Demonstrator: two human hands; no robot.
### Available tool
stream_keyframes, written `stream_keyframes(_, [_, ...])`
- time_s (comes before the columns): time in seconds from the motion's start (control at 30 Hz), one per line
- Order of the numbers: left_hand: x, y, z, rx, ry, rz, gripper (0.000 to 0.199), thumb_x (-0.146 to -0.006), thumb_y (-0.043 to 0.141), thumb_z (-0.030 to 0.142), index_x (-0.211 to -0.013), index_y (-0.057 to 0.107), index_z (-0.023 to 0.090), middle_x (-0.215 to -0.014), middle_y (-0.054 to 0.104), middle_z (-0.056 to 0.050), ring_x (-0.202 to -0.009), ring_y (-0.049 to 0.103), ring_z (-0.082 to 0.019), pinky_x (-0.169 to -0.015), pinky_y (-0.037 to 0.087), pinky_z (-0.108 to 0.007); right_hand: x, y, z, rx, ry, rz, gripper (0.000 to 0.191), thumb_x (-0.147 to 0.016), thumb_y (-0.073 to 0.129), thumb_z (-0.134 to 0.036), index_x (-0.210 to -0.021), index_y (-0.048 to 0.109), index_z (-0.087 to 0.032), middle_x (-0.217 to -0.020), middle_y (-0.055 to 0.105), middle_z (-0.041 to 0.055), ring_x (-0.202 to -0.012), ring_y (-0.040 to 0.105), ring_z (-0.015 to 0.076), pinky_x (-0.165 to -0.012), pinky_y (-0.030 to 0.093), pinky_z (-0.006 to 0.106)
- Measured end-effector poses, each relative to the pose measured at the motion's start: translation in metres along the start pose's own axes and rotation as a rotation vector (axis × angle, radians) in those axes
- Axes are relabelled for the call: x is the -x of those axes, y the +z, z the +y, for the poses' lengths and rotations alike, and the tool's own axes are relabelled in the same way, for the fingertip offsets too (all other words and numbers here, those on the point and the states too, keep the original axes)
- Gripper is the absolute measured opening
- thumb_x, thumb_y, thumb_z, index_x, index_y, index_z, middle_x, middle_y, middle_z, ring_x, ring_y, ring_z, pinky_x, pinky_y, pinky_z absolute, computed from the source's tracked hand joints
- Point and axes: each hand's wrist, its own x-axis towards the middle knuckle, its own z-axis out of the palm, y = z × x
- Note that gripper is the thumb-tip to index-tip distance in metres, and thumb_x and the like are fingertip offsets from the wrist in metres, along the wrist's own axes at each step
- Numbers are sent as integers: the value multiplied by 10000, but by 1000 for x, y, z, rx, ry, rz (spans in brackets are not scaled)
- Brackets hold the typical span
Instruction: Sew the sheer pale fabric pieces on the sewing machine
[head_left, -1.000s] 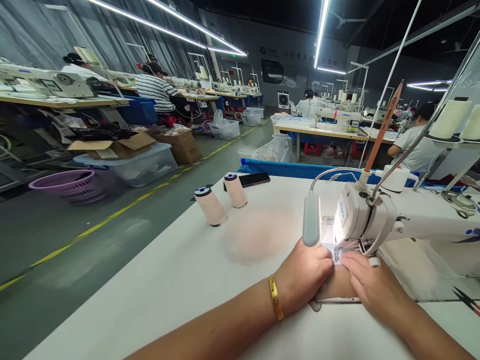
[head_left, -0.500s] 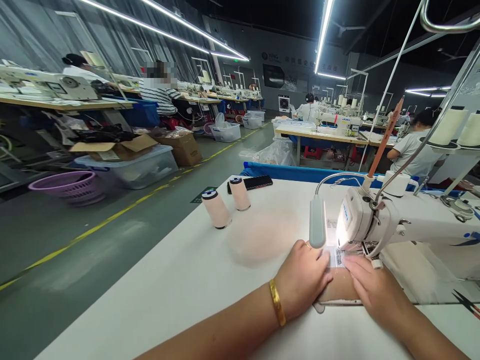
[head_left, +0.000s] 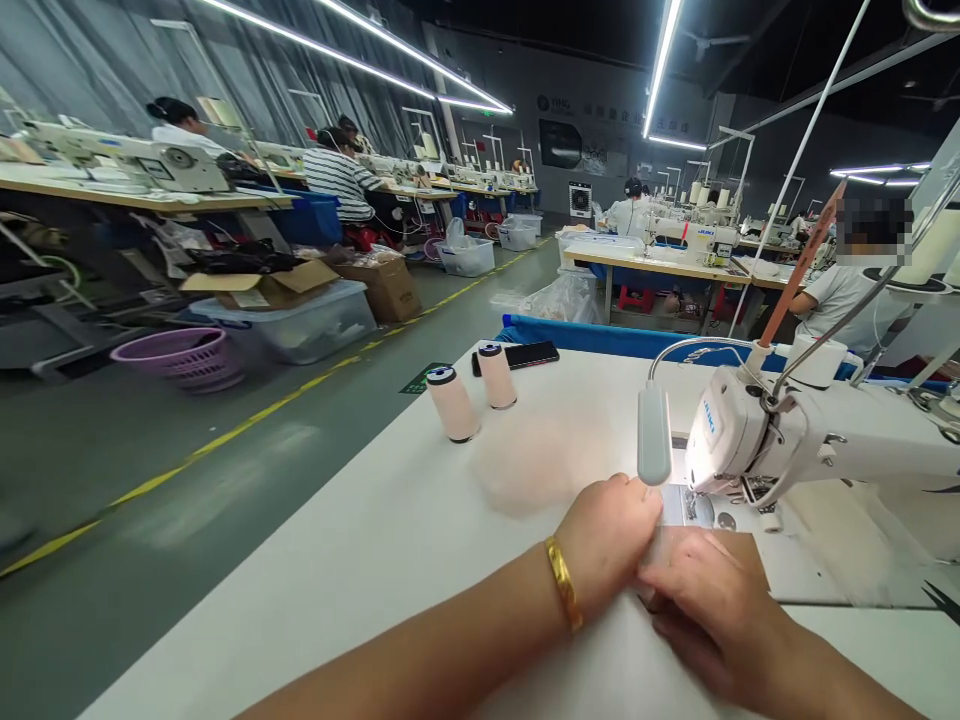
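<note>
A white sewing machine (head_left: 720, 430) stands on the right of the white table. In front of its needle plate (head_left: 697, 510) lies a flat brown fabric piece (head_left: 750, 556), largely covered by my hands. My left hand (head_left: 611, 540), with a gold bracelet at the wrist, is curled at the fabric's left side, its fingertips mostly hidden. My right hand (head_left: 712, 600) is closed over the near part of the fabric, its fingers bent towards the left hand. A grey lamp (head_left: 654, 435) hangs just above the left hand.
Sheer pale fabric (head_left: 536, 465) lies left of the machine. Behind it stand two pale pink thread cones (head_left: 453, 405) and a black phone (head_left: 531, 355). Dark snips (head_left: 941, 602) lie at the right edge. Several people work at other machines beyond the aisle.
My right hand has moved left and towards me, away from the needle, and has closed. The brown fabric has shifted out from beside the presser foot. The view has turned slightly left.
</note>
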Motion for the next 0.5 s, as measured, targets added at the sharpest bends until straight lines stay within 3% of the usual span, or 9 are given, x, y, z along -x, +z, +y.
stream_keyframes(0.1, [11, 7, 4, -22, -124, -3, 95, -883, 656, 211, -801, 617, 182, -657, 627, -46, -603, 629, -229, -606, 476, -318, 4, -10, -2, -15, 82, -16, 440, -934, 545, -86, -1328, 569, -281, -1003, 728, 35, -915, 663, 230, -837, 514, 377])
stream_keyframes(0.2, [17, 7, 1, -2, -131, -14, 172, -892, 657, 267, -750, 593, 194, -608, 587, -27, -580, 614, -227, -589, 465, -312, 8, -19, -2, -48, 211, -64, 448, -899, 523, -52, -1259, 632, -296, -982, 723, 19, -947, 664, 220, -881, 498, 376])
stream_keyframes(0.3, [13, 3, -2, 23, -63, 31, 136, -881, 621, 227, -754, 583, 197, -705, 615, -47, -657, 617, -224, -629, 477, -320, 9, -19, -2, -66, 260, -103, 366, -880, 574, -110, -1183, 673, -290, -908, 709, 8, -903, 655, 224, -864, 487, 383])
stream_keyframes(0.4, [7, 2, -2, 70, 38, 84, 132, -827, 568, 121, -718, 551, 193, -833, 631, -78, -733, 592, -215, -657, 465, -326, 9, -12, -2, -93, 220, -110, 266, -861, 577, -112, -1055, 678, -263, -858, 705, -4, -809, 640, 197, -792, 480, 346])
stream_keyframes(0.5, [3, 4, -1, 260, 84, 92, 143, -741, 546, 77, -696, 489, 200, -830, 623, -50, -739, 551, -193, -641, 422, -304, 9, -12, -2, -136, 221, -96, 219, -849, 514, -80, -948, 632, -237, -816, 678, -7, -736, 609, 171, -717, 475, 302])
